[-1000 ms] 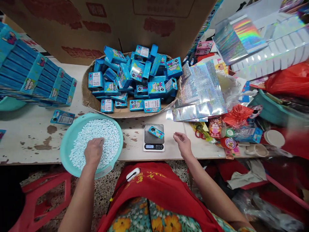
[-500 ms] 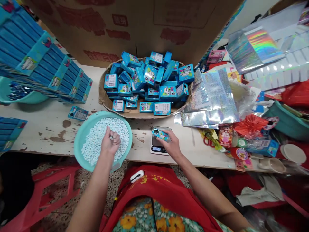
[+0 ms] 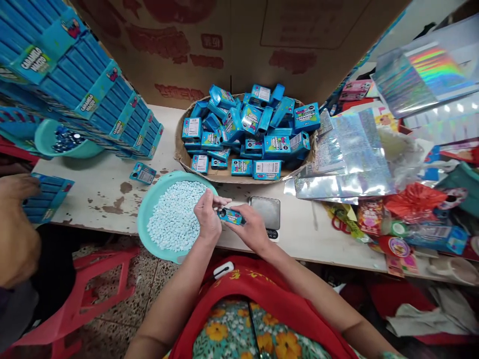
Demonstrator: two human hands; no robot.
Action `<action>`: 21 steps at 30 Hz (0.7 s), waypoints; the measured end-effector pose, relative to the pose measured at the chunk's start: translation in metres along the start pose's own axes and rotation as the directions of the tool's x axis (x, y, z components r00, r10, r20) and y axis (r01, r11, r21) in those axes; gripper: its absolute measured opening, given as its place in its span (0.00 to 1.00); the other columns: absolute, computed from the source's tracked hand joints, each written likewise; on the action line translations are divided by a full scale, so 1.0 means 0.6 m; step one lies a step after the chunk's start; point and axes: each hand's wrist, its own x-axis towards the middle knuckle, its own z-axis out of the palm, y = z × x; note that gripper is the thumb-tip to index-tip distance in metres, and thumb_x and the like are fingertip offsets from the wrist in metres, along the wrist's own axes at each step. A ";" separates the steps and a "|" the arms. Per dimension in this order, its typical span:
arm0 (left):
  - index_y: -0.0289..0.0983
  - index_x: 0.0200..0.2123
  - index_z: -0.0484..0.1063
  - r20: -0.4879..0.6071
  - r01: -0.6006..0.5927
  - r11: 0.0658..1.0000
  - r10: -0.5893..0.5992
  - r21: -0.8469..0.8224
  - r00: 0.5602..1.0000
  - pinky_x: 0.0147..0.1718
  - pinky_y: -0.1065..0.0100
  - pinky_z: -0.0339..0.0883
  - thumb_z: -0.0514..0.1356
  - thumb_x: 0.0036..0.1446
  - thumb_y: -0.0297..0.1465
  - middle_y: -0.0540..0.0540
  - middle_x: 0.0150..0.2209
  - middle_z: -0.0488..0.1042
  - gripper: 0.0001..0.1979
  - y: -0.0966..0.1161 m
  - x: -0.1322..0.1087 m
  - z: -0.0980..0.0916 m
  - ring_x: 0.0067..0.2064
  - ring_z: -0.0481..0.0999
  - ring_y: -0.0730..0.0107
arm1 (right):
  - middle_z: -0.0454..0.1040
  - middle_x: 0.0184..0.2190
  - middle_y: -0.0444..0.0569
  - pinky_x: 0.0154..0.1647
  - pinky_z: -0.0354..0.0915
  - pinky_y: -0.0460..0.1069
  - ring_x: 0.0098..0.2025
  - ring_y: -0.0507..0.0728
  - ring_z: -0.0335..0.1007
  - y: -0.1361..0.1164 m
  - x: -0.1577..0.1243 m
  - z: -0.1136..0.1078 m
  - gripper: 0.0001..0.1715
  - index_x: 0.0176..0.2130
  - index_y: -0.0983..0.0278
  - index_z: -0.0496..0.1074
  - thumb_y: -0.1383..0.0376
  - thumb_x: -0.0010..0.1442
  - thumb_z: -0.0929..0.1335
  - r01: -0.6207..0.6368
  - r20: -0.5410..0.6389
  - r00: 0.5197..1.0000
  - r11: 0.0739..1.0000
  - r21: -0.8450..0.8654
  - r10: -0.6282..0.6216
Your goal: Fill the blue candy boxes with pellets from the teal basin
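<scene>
My right hand (image 3: 251, 228) grips a small blue candy box (image 3: 231, 216), tilted on its side with its round hole toward the left. Right at that holed end is my left hand (image 3: 209, 215), fingers curled together around some small candies that the fingers mostly hide. Below and left of it stands a turquoise basin (image 3: 144, 234) full of pale blue candies (image 3: 175, 217). A small digital scale (image 3: 265, 212) lies bare just behind my right hand.
A cut-down carton (image 3: 179, 155) holds many blue boxes. One blue box (image 3: 142, 173) lies by the basin. Stacked display trays (image 3: 112, 109) rise at left, near a co-worker's hand (image 3: 18, 192). Holographic sheets (image 3: 348, 149) and clutter cover the right.
My left hand has left the candies in the basin and moved right to the box. My right hand has lifted the box off the scale and leftward. A co-worker's hand has appeared at left.
</scene>
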 end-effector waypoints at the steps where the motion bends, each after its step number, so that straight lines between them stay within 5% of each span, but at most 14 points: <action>1: 0.35 0.20 0.64 0.004 0.014 1.000 -0.014 0.002 1.000 0.31 0.67 0.69 0.58 0.58 0.43 0.51 0.18 0.67 0.20 0.001 0.001 0.001 0.25 0.75 0.69 | 0.74 0.38 0.51 0.42 0.66 0.54 0.41 0.61 0.70 0.000 0.001 0.001 0.17 0.44 0.62 0.72 0.60 0.55 0.73 -0.011 -0.003 1.000 1.000 0.003 0.011; 8: 0.37 0.28 0.65 0.013 0.005 1.000 -0.005 0.026 1.000 0.29 0.67 0.70 0.57 0.57 0.44 0.51 0.22 0.68 0.16 0.016 0.021 -0.011 0.24 0.73 0.71 | 0.74 0.38 0.49 0.42 0.67 0.53 0.40 0.60 0.71 0.012 0.001 -0.013 0.18 0.45 0.59 0.72 0.56 0.55 0.72 -0.087 -0.011 0.996 0.991 0.102 0.089; 12: 0.37 0.33 0.65 -0.106 -0.093 0.955 0.128 0.283 0.986 0.28 0.70 0.69 0.61 0.53 0.41 0.51 0.26 0.70 0.14 0.028 0.093 -0.053 0.26 0.73 0.71 | 0.74 0.39 0.49 0.42 0.67 0.54 0.41 0.60 0.71 0.066 -0.030 -0.057 0.19 0.44 0.60 0.71 0.54 0.55 0.71 -0.210 -0.132 0.966 0.972 0.106 0.223; 14: 0.38 0.37 0.66 -0.070 -0.145 0.877 0.198 0.459 0.978 0.29 0.71 0.68 0.63 0.50 0.40 0.50 0.30 0.70 0.15 0.031 0.144 -0.060 0.30 0.73 0.71 | 0.73 0.39 0.50 0.43 0.67 0.55 0.41 0.61 0.71 0.108 -0.048 -0.075 0.19 0.44 0.61 0.71 0.53 0.56 0.71 -0.264 -0.234 0.933 0.961 0.078 0.275; 17: 0.39 0.45 0.66 0.109 -0.239 0.697 0.226 0.677 0.968 0.36 0.66 0.68 0.64 0.49 0.37 0.45 0.39 0.71 0.20 0.022 0.218 -0.026 0.37 0.73 0.67 | 0.73 0.40 0.51 0.45 0.66 0.57 0.42 0.62 0.70 0.169 -0.067 -0.088 0.21 0.44 0.62 0.70 0.52 0.56 0.69 -0.309 -0.344 0.888 0.950 0.040 0.304; 21: 0.37 0.56 0.60 0.362 -0.456 0.396 0.290 0.797 0.886 0.52 0.55 0.61 0.64 0.50 0.36 0.35 0.54 0.64 0.31 -0.015 0.281 0.088 0.54 0.66 0.53 | 0.71 0.44 0.54 0.49 0.65 0.61 0.47 0.64 0.69 0.202 -0.075 -0.084 0.25 0.47 0.63 0.68 0.50 0.56 0.69 -0.326 -0.386 0.870 0.945 0.020 0.308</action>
